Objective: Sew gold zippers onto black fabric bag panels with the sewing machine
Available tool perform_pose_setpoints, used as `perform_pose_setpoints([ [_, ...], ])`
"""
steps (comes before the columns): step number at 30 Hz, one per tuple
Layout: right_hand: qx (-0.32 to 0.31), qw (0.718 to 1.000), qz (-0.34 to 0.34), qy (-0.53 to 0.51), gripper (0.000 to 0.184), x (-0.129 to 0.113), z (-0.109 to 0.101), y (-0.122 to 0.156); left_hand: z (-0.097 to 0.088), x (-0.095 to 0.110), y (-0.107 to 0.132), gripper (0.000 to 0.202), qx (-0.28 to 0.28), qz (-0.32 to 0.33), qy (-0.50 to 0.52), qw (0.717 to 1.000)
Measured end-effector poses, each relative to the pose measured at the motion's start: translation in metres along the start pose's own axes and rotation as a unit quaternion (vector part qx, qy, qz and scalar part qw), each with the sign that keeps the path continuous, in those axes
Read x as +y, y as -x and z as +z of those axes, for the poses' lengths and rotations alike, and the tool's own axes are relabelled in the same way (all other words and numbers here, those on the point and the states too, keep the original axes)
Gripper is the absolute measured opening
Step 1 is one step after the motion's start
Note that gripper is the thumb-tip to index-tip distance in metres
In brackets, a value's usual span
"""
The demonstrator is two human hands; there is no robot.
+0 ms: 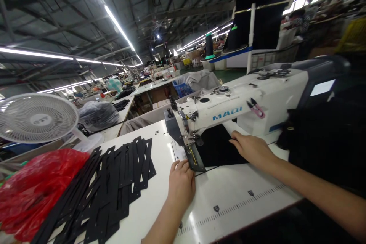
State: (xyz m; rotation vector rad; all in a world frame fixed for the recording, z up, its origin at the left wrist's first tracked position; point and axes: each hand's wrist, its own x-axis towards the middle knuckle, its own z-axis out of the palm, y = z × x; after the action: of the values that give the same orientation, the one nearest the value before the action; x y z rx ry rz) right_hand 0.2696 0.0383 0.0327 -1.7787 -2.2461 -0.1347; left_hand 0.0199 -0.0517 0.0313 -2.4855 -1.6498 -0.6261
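**Black cloth [219,146] steadied beneath a sewing machine [240,93]**

The cloth is laid flat right of centre, under the machine's arm, with its left side met by a dark plate [195,158] near the needle area. The plate's lower left edge is touched by the left hand [182,181]; whether anything is clamped in that grip cannot be told. The cloth's right edge is touched by the right hand [251,149], its fingers drawn together; whether the cloth is pinched or merely pressed cannot be told.

The step in hand is judged to be the aligning of cloth and plate; for the next move, flat cloth and fingers kept clear of the needle are called for.

At lower left, black strips [113,194] are heaped on the white bench [156,202], beside a red plastic bag [40,187].
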Motion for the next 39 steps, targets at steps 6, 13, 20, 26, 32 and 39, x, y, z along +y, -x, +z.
perform_pose_setpoints([
  [6, -0.002, 1.0, -0.018, 0.023, 0.016, 0.01, 0.007, 0.003, 0.0, 0.003, 0.001, 0.028, 0.021, -0.001, -0.021, 1.0],
  [13, 0.181, 0.933, -0.296, -0.09, 0.037, -0.056, 0.012, 0.022, 0.013, -0.012, 0.008, 0.035, 0.094, 0.031, -0.067, 0.993],
  [20, 0.179, 0.908, -0.358, -0.125, 0.027, -0.094, 0.046, 0.032, 0.012, -0.019, -0.001, 0.031, 0.06, 0.156, -0.125, 0.978],
  [26, 0.161, 0.909, -0.368, -0.109, 0.029, -0.086, 0.04, 0.024, 0.009, -0.021, -0.011, 0.031, 0.043, 0.18, -0.119, 0.976],
  [32, 0.16, 0.904, -0.374, -0.128, 0.03, -0.092, 0.041, 0.001, 0.013, -0.032, -0.024, 0.026, 0.04, 0.151, -0.096, 0.983],
  [39, 0.118, 0.909, -0.349, -0.195, 0.034, -0.096, 0.042, -0.014, 0.023, -0.044, -0.029, 0.021, 0.078, 0.145, -0.084, 0.983],
])
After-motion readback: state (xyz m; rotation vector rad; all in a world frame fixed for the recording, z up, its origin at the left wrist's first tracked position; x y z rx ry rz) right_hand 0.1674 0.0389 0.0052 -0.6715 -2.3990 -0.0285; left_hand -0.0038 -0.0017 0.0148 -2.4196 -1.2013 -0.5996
